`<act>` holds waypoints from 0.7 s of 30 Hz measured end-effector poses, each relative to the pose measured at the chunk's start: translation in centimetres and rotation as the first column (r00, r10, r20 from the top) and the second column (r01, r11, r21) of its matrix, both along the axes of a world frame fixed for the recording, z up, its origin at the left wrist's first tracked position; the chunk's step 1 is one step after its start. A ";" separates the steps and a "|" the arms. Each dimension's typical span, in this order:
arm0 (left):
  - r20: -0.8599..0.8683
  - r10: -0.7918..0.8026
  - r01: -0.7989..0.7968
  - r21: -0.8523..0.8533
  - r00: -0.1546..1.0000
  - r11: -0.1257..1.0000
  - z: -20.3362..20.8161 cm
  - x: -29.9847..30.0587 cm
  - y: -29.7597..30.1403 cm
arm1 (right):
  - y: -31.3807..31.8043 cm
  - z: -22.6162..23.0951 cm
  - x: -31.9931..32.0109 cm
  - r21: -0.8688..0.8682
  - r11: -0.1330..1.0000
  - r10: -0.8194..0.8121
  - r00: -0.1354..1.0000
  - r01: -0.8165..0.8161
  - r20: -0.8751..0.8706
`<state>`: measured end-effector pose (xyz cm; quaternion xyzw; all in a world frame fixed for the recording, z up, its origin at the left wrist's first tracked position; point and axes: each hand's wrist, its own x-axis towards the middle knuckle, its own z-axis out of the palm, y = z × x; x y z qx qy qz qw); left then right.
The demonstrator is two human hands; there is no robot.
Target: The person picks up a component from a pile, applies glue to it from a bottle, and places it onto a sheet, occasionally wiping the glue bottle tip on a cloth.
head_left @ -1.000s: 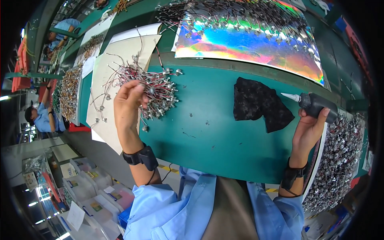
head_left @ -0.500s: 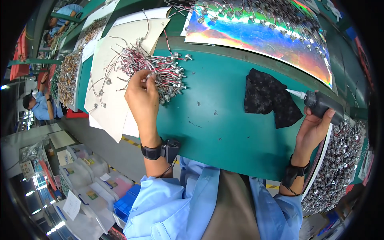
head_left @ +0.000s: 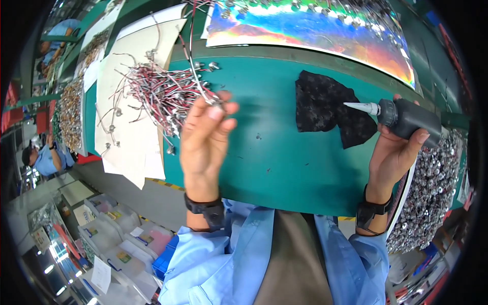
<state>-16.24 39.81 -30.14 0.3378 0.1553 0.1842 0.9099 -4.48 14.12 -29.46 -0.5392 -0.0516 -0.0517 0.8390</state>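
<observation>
My left hand (head_left: 202,145) is lifted over the green mat, thumb and fingertips pinched on a small metal part with wire leads (head_left: 206,94); its wires rise from the fingers. Beside that hand, to its left, lies a tangled pile of wired metal parts (head_left: 160,91) with red, white and dark leads. In my right hand (head_left: 389,160) rests a dark grey squeeze bottle (head_left: 414,122), tilted so that its pale pointed nozzle faces left. A black patterned cloth (head_left: 323,104) lies under and left of the nozzle.
Cream sheets (head_left: 114,76) lie under part of the pile. A shiny rainbow sheet (head_left: 305,38) at the back bears rows of wired parts. At the right stands a tray heaped with metal parts (head_left: 429,198). Clear bins (head_left: 117,244) stand lower left; co-workers (head_left: 48,157) sit at far left.
My left hand has come away from the pile, moving right with a wired metal part in its fingers. The bottle in my right hand has tipped slightly, its nozzle lower relative to the cloth.
</observation>
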 end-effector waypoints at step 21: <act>-0.127 -0.059 0.095 0.302 0.990 0.948 -3.4 2.2 -7.8 | 2.7 -1.2 -2.4 -0.397 0.918 0.108 0.962 0.000 0.251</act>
